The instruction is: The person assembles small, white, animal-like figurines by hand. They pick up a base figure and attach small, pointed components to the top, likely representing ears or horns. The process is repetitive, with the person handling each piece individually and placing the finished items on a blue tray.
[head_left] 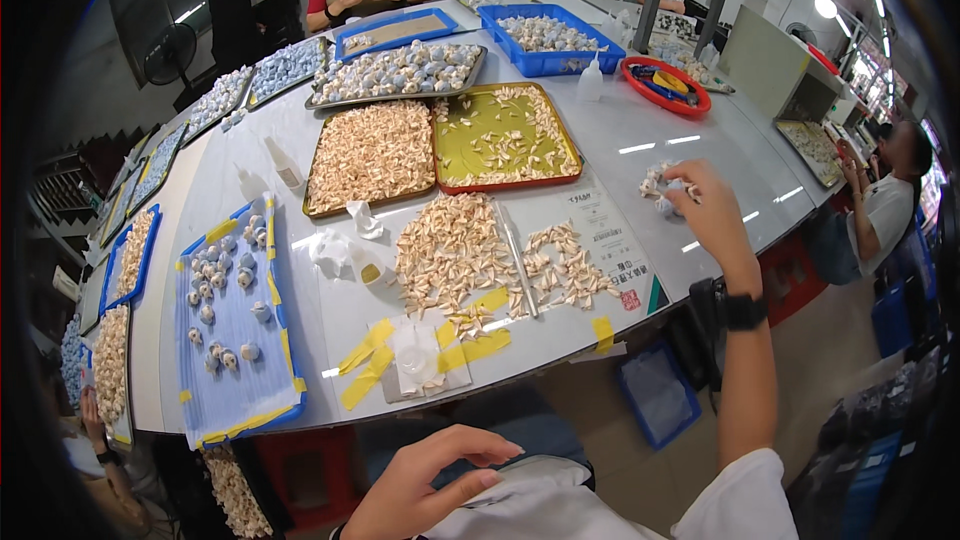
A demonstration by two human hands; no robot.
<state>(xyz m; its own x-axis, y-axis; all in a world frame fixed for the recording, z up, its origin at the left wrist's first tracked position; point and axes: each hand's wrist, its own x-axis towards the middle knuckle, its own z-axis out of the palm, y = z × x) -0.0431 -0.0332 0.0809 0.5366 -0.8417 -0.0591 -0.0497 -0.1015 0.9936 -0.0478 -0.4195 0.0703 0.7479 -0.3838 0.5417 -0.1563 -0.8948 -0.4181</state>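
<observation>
My right hand (705, 208) reaches far to the right over a small cluster of blue-and-white pieces (652, 183). Its fingertips are bent together on one of these pieces at the cluster's near edge. My left hand (437, 480) hovers in front of my body, below the table's front edge, with thumb and fingers apart and nothing in it. Between the hands, on the table, lies a spread of small cream pointed pieces (450, 255), with a metal ruler-like strip (516, 262) across it. A small clear round dish (418, 360) sits at the front edge among yellow tape.
A blue tray (222, 380) with several blue-and-white pieces stands at left. Beyond are a tray of cream pieces (370, 155), a yellow-green tray (490, 145), a blue bin (560, 62) and a red basin (665, 105). Squeeze bottles (590, 82) stand nearby. Other people work around the table.
</observation>
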